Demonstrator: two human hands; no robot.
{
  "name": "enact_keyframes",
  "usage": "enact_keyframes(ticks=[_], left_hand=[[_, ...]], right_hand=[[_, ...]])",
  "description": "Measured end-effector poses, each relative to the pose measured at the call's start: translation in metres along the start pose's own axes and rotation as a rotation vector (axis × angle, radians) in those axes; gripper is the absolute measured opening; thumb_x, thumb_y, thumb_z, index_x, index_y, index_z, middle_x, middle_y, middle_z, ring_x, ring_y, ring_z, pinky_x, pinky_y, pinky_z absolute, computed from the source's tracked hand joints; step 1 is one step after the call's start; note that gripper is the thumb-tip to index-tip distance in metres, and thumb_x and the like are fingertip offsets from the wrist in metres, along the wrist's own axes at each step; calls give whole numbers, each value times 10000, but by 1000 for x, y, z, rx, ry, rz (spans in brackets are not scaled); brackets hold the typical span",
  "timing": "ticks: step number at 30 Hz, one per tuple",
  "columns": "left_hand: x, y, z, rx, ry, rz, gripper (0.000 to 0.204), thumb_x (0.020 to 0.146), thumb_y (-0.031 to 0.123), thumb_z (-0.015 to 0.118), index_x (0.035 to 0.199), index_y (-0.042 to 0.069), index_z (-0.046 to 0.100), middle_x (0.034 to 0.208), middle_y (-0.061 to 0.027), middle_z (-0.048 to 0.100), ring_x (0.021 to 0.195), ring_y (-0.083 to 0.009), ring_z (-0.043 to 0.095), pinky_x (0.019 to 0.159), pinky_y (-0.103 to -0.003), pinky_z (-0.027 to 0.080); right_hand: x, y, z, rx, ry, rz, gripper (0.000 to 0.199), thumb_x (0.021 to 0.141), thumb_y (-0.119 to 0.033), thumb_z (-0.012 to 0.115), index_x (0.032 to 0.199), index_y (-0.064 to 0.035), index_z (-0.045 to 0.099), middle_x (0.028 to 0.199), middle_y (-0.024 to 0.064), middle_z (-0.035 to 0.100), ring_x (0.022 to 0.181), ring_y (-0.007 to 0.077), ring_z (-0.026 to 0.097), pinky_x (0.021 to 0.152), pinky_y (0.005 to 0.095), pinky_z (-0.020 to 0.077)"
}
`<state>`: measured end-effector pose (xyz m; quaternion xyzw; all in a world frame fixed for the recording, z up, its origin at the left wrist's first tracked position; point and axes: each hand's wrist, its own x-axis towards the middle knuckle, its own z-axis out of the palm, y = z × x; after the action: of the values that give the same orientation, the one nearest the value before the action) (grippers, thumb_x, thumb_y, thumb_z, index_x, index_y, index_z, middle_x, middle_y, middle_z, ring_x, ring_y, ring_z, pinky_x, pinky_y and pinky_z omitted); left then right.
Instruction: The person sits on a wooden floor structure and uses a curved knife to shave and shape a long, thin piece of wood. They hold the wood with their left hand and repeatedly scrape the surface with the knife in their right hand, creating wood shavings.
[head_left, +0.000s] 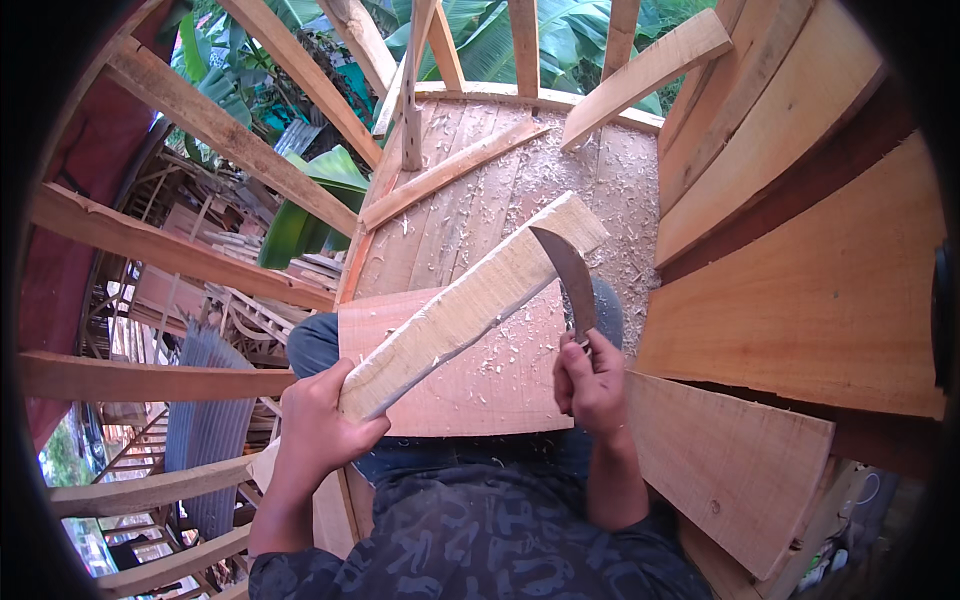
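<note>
My left hand (325, 415) is closed round the near end of a pale wooden plank (460, 310), which slants up and away to the right. In my right hand (593, 385) is the handle of a sickle (570, 275) with a dark curved blade. The blade's tip points up and left, at the plank's right edge near its far end; whether it touches the wood I cannot tell. Beneath the plank, a wide flat board (500, 375) lies across my lap, with wood shavings scattered on it. My fingers hide most of the sickle's handle.
Shavings cover the plank floor (480, 225) ahead, where a loose wooden strip (455, 175) lies. A railing of wooden bars (180, 245) runs along the left. Large boards (800, 290) lean at the right, and another board (730, 455) sits by my right elbow.
</note>
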<state>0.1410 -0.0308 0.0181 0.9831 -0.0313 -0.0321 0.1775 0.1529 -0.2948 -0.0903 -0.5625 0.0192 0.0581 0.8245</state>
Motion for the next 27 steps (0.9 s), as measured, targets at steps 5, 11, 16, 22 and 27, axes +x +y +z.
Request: enact_keyframes(ticks=[5, 11, 16, 22, 27], left_hand=[[-1, -6, 3, -48, 25, -12, 302, 564, 218, 677, 787, 37, 584, 617, -173, 575, 635, -374, 600, 579, -403, 474], [-3, -8, 4, -28, 29, -6, 296, 563, 218, 679, 773, 38, 576, 615, -170, 573, 629, -376, 598, 569, -398, 471], [-3, -4, 7, -78, 43, -6, 282, 568, 209, 682, 751, 32, 559, 612, -170, 566, 630, -373, 601, 566, -388, 472], [1, 4, 11, -116, 36, 26, 277, 577, 198, 686, 751, 26, 556, 616, -175, 568, 633, -372, 606, 576, -384, 479], [0, 4, 19, -172, -31, 31, 251, 592, 155, 660, 762, -1, 562, 617, -188, 558, 603, -356, 614, 562, -345, 469]], right_hand=[[-3, -1, 14, 47, 67, 41, 165, 953, -177, 515, 889, -25, 503, 556, -36, 462, 411, 22, 400, 366, 190, 306], [-1, -2, -1, 140, -166, 98, 197, 965, -196, 486, 885, -16, 498, 525, -28, 441, 379, 30, 386, 346, 192, 290], [-2, 2, 6, 166, 10, 36, 198, 963, -195, 489, 886, -14, 503, 529, -26, 440, 383, 36, 381, 353, 195, 292], [-4, 14, 16, -132, 243, -180, 177, 955, -178, 509, 882, -17, 519, 547, -29, 449, 450, 18, 392, 413, 200, 309], [10, 44, 1, -638, 525, -558, 229, 979, -253, 468, 906, -36, 476, 551, -19, 440, 374, 31, 367, 336, 193, 294]])
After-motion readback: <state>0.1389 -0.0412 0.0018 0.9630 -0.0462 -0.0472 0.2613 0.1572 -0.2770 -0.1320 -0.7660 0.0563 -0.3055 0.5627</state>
